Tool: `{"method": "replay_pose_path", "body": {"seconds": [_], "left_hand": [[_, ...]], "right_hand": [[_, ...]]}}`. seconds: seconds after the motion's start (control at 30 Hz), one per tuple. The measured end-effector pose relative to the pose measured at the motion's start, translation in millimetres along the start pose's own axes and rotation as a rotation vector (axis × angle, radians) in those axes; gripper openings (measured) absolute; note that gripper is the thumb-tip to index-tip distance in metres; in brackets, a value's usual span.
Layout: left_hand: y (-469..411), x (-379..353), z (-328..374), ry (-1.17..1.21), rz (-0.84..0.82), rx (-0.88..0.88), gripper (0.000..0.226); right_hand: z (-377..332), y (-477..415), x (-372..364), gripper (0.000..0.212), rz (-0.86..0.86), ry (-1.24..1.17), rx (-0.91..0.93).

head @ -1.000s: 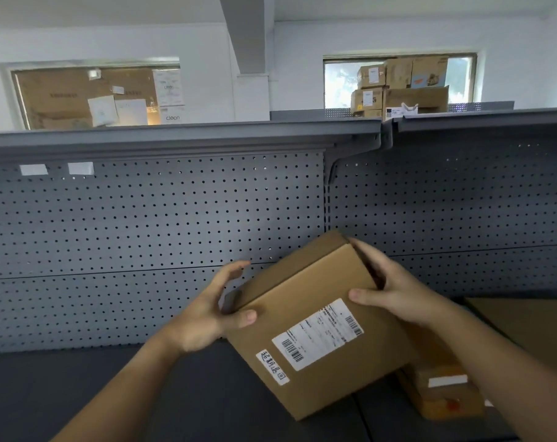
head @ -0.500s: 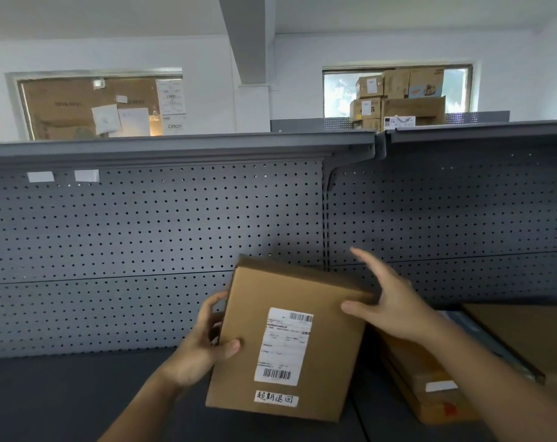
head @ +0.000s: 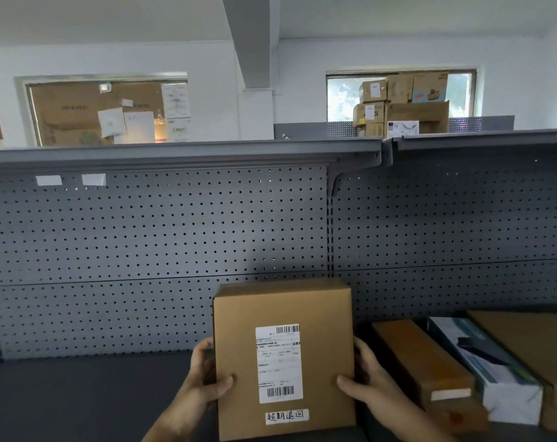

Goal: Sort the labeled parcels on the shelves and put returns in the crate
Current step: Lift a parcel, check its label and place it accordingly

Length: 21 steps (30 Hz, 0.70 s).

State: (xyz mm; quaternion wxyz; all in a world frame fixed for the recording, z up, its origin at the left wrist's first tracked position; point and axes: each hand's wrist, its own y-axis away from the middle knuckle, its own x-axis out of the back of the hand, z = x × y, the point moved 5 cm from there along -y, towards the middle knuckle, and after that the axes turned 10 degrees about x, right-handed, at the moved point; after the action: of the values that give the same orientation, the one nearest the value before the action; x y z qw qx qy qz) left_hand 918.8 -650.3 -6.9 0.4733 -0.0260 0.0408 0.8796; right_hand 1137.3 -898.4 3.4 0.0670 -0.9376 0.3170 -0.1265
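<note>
One parcel [head: 283,314] stands upright in front of the camera, over the front part of the shelf [head: 79,400], about midway along it. The frame cuts off its bottom edge, so I cannot tell whether it rests on the shelf.

Both grips clamp it. The left grip [head: 207,374] holds the left side and the right grip [head: 366,378] the right side. Each has a thumb on the front face, and its other fingers are mostly hidden behind the cardboard.

The front carries two stickers: a white barcoded label [head: 278,363], its print too small to read, and below it a strip [head: 286,416] with four handwritten characters.

Toward the shelf's right end lie four more boxes, running back toward the rear edge:
- A long brown box [head: 420,358].
- A second brown one [head: 455,416] under it, mostly covered.
- A white-and-teal box [head: 484,362].
- A large brown box [head: 532,339], cut off by the frame's right edge.

Two blank white tags [head: 49,180] sit on the pegboard [head: 143,234] near its upper left corner. Cartons [head: 398,103] are stacked in a far window, blurred and overlapping.
</note>
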Motion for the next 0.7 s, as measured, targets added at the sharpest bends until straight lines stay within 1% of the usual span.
{"method": "replay_pose_path", "body": {"seconds": [0.07, 0.1, 0.13, 0.2, 0.27, 0.33, 0.4, 0.5, 0.53, 0.6, 0.7], "left_hand": [[3.6, -3.5, -6.0, 0.039, 0.016, 0.004, 0.119], [5.5, -5.5, -7.1, 0.057, 0.026, 0.005, 0.119], [7.0, -7.3, -7.6, 0.070, 0.033, 0.004, 0.116], [10.7, -11.7, -2.6, 0.084, 0.048, -0.007, 0.099], [15.2, -15.3, 8.0, 0.064, 0.060, -0.037, 0.079], [18.8, -19.6, 21.6, 0.049, 0.067, -0.057, 0.067], [21.0, -24.4, 37.9, 0.068, 0.065, -0.084, 0.066], [25.9, -35.5, 67.6, 0.096, 0.072, -0.161, 0.079], [27.4, -39.6, 77.3, 0.104, 0.077, -0.182, 0.077], [31.6, -47.1, 96.6, 0.129, 0.066, -0.228, 0.065], [43.7, -58.7, 121.2, 0.149, 0.030, -0.274, 0.058]], "right_hand": [[-0.4, 0.7, -4.4, 0.097, 0.006, -0.056, -0.003], [0.3, 0.0, -5.8, 0.096, 0.013, -0.079, -0.006], [0.4, -0.4, -7.1, 0.090, 0.022, -0.096, -0.007], [-0.3, -1.8, -6.9, 0.078, 0.044, -0.112, 0.000], [-4.4, -3.1, -3.8, 0.075, 0.071, -0.122, 0.011], [-18.4, -2.3, -0.7, 0.074, 0.082, -0.142, 0.052], [-33.0, -1.9, 5.1, 0.076, 0.102, -0.166, 0.104], [-60.6, -0.1, 12.5, 0.081, 0.156, -0.215, 0.192], [-69.1, 0.2, 14.4, 0.079, 0.173, -0.226, 0.221], [-87.4, 2.7, 17.3, 0.077, 0.199, -0.251, 0.283], [-113.6, 11.3, 21.8, 0.069, 0.244, -0.312, 0.368]]}}
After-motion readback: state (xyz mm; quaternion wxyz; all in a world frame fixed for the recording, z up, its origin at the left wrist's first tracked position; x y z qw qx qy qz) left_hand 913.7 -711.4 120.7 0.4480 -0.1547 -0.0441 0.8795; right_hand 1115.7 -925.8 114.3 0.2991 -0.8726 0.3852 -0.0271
